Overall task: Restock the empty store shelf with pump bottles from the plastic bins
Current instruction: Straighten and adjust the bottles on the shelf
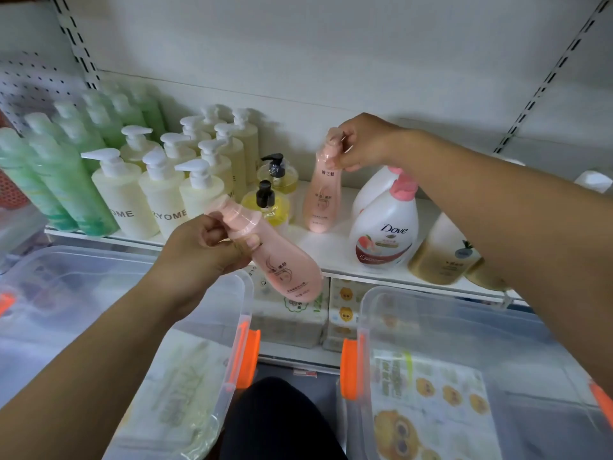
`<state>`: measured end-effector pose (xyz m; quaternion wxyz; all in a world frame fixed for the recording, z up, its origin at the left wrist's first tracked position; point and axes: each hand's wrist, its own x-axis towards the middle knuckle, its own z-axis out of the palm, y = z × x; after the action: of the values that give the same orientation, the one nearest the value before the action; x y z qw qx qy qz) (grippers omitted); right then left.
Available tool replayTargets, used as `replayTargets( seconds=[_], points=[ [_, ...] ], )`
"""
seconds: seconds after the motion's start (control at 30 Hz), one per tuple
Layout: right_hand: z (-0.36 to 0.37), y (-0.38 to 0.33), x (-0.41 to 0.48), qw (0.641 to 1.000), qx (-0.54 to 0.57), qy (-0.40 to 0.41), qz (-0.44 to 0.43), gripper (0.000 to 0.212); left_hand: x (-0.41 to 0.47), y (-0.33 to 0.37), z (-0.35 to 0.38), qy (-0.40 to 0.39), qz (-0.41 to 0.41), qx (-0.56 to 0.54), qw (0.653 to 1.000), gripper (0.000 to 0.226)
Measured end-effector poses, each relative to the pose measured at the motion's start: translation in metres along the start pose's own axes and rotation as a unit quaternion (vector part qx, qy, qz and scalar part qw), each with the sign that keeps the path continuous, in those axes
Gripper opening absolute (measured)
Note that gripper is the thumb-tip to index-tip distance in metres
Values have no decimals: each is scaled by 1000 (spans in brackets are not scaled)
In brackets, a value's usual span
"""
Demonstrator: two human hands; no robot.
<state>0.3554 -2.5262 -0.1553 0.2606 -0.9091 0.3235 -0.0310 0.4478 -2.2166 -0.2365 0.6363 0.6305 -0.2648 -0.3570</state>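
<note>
My left hand (205,247) grips a pink bottle (285,270) by its neck, tilted with its base down to the right, in front of the white shelf (338,257). My right hand (361,144) pinches the top of a second pink bottle (321,197) that stands upright on the shelf between the yellow black-pump bottles (268,200) and the white Dove bottle (384,230). Two clear plastic bins with orange latches sit below: the left bin (245,313) and the right bin (368,313).
Rows of green bottles (66,180) and pale yellow white-pump bottles (156,190) fill the shelf's left part. Gold bottles (441,254) stand at the right under my right forearm. A slotted upright (544,91) borders the bay. Boxed goods (341,313) sit on the lower shelf.
</note>
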Motion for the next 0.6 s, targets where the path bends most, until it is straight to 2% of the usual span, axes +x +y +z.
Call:
replayTargets(
  seconds=[0.07, 0.2, 0.23, 0.33, 0.4, 0.5, 0.6],
  points=[
    [-4, -3, -2, 1000, -24, -7, -5, 51, 1, 4, 5, 0, 7, 11, 1000, 36],
    [-22, -9, -17, 999, -45, -18, 18, 85, 12, 21, 24, -6, 35, 74, 997, 38],
    [-26, -9, -23, 1000, -21, 0, 20, 86, 17, 26, 30, -11, 42, 90, 995, 38],
    [-30, -1, -55, 993, 67, 91, -20, 60, 36, 36, 52, -29, 69, 139, 987, 40],
    [-28, 7, -83, 987, 74, 140, -39, 46, 49, 37, 65, -32, 86, 169, 981, 40],
    [-20, 19, -122, 974, 145, 172, -33, 48, 63, 35, 81, -33, 98, 210, 972, 38],
    [-4, 30, -151, 960, 189, 203, -31, 63, 72, 32, 89, -31, 104, 222, 969, 45]
  ],
)
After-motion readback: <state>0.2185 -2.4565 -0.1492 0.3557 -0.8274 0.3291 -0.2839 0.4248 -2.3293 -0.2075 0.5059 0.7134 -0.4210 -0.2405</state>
